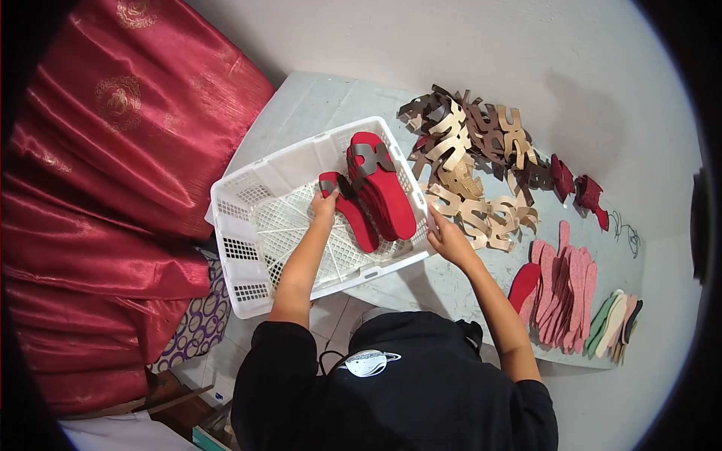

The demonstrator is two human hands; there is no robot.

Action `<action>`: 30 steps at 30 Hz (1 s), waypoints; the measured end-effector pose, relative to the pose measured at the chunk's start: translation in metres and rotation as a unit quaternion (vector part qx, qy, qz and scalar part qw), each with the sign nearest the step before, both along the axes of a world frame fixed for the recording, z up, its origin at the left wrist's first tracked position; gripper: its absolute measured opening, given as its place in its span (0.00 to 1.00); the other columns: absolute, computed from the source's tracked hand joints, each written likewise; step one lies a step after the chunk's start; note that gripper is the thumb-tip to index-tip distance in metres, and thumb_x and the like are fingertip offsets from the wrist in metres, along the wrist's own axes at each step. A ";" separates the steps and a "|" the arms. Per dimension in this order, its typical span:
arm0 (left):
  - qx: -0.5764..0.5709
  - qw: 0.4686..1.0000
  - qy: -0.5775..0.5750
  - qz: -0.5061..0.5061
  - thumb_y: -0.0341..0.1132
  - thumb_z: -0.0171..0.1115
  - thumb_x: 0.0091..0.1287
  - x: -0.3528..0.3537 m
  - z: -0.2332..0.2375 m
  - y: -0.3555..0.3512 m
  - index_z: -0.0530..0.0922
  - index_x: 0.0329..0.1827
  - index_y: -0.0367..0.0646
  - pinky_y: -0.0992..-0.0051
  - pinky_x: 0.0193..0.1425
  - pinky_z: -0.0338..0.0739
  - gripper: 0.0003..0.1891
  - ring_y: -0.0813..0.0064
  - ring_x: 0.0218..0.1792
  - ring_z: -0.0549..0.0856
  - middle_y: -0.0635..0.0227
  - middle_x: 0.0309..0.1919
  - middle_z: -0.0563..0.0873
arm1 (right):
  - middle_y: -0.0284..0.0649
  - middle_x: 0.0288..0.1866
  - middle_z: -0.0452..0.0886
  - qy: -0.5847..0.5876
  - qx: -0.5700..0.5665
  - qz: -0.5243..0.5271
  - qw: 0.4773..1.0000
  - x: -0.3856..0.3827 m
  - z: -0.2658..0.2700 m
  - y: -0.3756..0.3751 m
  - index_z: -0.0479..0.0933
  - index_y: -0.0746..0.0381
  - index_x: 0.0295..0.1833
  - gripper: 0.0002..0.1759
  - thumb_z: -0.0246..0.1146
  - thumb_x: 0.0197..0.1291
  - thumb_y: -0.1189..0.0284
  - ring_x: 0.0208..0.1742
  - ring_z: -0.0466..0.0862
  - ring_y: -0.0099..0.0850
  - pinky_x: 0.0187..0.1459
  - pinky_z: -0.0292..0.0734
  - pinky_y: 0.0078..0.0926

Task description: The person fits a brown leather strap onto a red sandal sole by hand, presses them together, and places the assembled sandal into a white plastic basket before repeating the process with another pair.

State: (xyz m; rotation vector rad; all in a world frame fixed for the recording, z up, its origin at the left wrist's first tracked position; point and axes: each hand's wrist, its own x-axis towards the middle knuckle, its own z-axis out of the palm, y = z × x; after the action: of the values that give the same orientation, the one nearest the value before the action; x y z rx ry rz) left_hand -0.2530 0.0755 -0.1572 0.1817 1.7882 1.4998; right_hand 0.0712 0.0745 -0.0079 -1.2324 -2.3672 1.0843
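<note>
My left hand (323, 203) is closed on the strap end of a red sandal (351, 214) with a dark strap, inside a white plastic basket (226, 203). Right beside it in the basket lies a stack of red sandals (386, 195) with dark cut-out straps. At the basket's right side, my right hand (446, 238) grips the rim, its fingers partly hidden by the edge. The basket tilts across the table's left part, and its latticed floor shows to the left of the sandals.
On the grey table (320, 94) lie a pile of brown and gold straps (470, 143), dark red straps (575, 184), pink soles (564, 293), a red sole (524, 287) and several green, cream and black soles (611, 325). A shiny red curtain (128, 165) hangs at the left.
</note>
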 end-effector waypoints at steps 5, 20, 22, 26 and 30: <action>0.043 0.998 0.053 0.008 0.28 0.67 0.54 -0.004 -0.033 0.003 0.75 0.39 0.37 0.76 0.35 0.74 0.12 0.76 0.31 0.80 0.65 0.32 0.81 | 0.60 0.60 0.62 -0.033 0.145 -0.020 0.989 -0.011 -0.002 -0.023 0.53 0.65 0.67 0.35 0.57 0.53 0.73 0.58 0.68 0.54 0.55 0.65 0.49; -0.189 0.940 0.281 -0.034 0.41 0.73 0.46 0.003 0.001 0.004 0.77 0.36 0.34 0.65 0.48 0.73 0.21 0.57 0.41 0.81 0.54 0.38 0.82 | 0.47 0.70 0.55 -0.037 0.214 0.108 0.970 -0.039 0.001 -0.075 0.62 0.60 0.65 0.28 0.52 0.61 0.60 0.72 0.49 0.47 0.63 0.32 0.65; -0.209 0.934 0.287 -0.032 0.42 0.74 0.45 0.002 -0.001 0.005 0.77 0.37 0.34 0.65 0.49 0.73 0.23 0.54 0.43 0.80 0.52 0.40 0.81 | 0.47 0.68 0.57 -0.046 0.236 0.121 0.963 -0.039 -0.001 -0.077 0.66 0.62 0.61 0.27 0.52 0.61 0.58 0.72 0.51 0.46 0.63 0.35 0.65; -0.198 0.932 0.303 0.019 0.42 0.75 0.43 0.006 -0.010 0.006 0.76 0.36 0.35 0.65 0.49 0.73 0.24 0.54 0.42 0.80 0.53 0.39 0.81 | 0.47 0.68 0.58 -0.035 0.229 0.110 0.966 -0.040 -0.002 -0.077 0.67 0.61 0.61 0.26 0.51 0.61 0.58 0.72 0.51 0.45 0.65 0.36 0.60; -0.223 0.916 0.332 0.039 0.43 0.77 0.40 0.012 0.012 0.001 0.74 0.36 0.38 0.65 0.47 0.74 0.26 0.56 0.41 0.80 0.54 0.37 0.80 | 0.47 0.68 0.58 -0.025 0.230 0.110 0.966 -0.038 -0.001 -0.076 0.67 0.61 0.61 0.26 0.51 0.61 0.58 0.72 0.52 0.45 0.67 0.38 0.54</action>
State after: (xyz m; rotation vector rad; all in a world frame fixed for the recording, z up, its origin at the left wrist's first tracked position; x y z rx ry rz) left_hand -0.2413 0.0763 -0.1453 0.4318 2.6589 1.0987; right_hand 0.0330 -0.0012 -0.0091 -0.8544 -2.6354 0.5043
